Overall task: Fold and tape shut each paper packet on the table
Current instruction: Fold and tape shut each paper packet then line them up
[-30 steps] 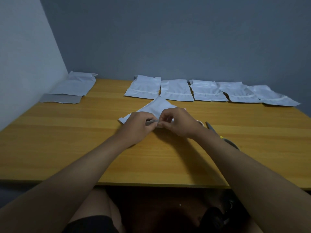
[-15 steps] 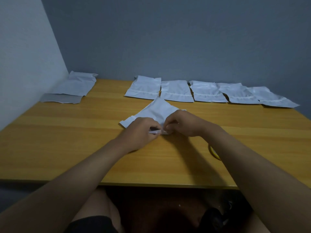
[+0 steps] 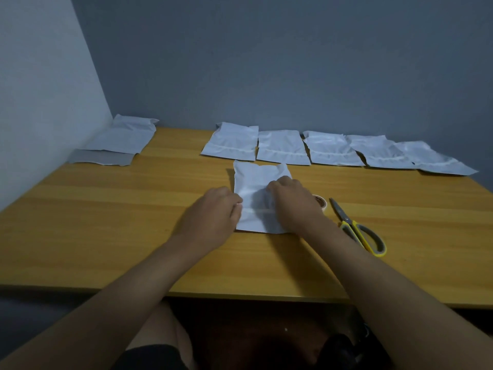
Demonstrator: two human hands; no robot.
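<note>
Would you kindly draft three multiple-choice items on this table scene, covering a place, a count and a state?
1. Where do the scissors lie?
A. right of the packet being worked
B. by the left wall
C. on the far row

2. How many packets form the far row?
A. three
B. five
C. eight

3. What is the right hand doing?
A. cutting tape
B. hanging idle
C. resting on the packet

Key: 1 A, they lie beyond the tape roll; 2 B, five lie side by side; 3 C, as the left hand touches its edge.
</note>
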